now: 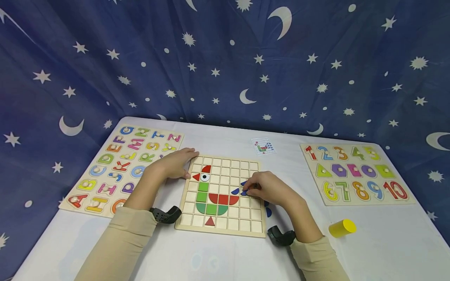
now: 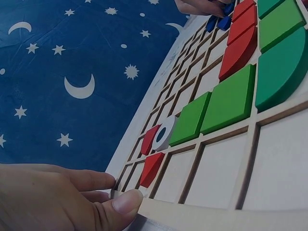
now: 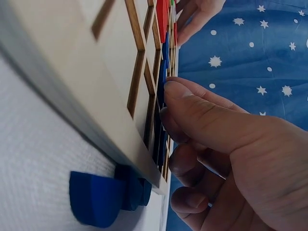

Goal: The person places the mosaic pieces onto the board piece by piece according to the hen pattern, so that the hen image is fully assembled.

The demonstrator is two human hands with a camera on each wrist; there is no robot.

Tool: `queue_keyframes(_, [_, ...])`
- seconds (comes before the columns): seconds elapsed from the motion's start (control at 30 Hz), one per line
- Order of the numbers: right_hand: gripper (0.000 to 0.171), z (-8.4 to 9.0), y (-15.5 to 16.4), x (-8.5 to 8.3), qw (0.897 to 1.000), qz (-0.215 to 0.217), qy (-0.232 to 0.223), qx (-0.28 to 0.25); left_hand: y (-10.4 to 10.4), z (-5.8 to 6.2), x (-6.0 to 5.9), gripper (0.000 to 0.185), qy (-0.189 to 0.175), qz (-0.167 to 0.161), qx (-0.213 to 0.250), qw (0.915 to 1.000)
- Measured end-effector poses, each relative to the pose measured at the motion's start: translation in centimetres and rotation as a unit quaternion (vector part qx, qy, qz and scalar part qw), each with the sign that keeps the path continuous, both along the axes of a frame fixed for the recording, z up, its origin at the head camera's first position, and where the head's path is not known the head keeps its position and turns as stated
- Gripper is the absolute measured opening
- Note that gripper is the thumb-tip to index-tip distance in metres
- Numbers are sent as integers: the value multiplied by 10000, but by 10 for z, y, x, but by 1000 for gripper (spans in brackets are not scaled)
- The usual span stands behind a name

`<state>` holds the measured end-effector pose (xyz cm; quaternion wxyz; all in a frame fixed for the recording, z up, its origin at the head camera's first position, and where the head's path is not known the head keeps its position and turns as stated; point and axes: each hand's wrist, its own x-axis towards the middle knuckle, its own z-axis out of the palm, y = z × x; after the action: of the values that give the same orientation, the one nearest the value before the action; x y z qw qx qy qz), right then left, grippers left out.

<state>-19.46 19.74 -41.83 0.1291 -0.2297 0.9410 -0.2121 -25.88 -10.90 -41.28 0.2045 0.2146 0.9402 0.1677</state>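
A square wooden grid board [image 1: 225, 231] holds a bird-like picture of red, green and blue pieces with a white eye piece [image 1: 205, 177]. My left hand [image 1: 174, 163] grips its far left corner, the thumb [image 2: 127, 201] on the frame and the fingers at the edge. Over the right part of the grid, my right hand [image 1: 270, 188] pinches a blue piece [image 1: 244, 192] between thumb and index finger, close to the cells. Another blue piece [image 1: 235, 191] lies just left of those fingertips. Red half-round pieces [image 2: 239, 54] and green squares [image 2: 228, 98] sit in cells.
Several loose blue pieces [image 3: 96, 198] lie against the board's right edge. Behind the board is a small picture card [image 1: 263, 146]. A letter puzzle [image 1: 102, 156] stands left, a number puzzle [image 1: 355, 171] right, and a yellow cylinder [image 1: 341, 228] front right.
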Motion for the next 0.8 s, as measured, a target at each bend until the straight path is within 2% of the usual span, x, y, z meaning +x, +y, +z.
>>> queue_keyframes(0.37, [9, 2, -1, 0, 9998, 162, 83, -19, -1, 0, 0, 79, -1, 35, 9, 10000])
queue_keyframes(0.53, [11, 6, 6, -1, 9998, 66, -81, -195, 0, 0, 0, 80, 2, 27, 25, 10000])
queue_keyframes(0.67, [14, 13, 26, -4, 9987, -336, -218, -299, 0, 1, 1, 79, 10, 13, 51, 10000])
queue_keyframes(0.8, [14, 18, 55, -6, 9950, -865, -494, -94, 0, 0, 0, 79, 11, 10, 11, 10000])
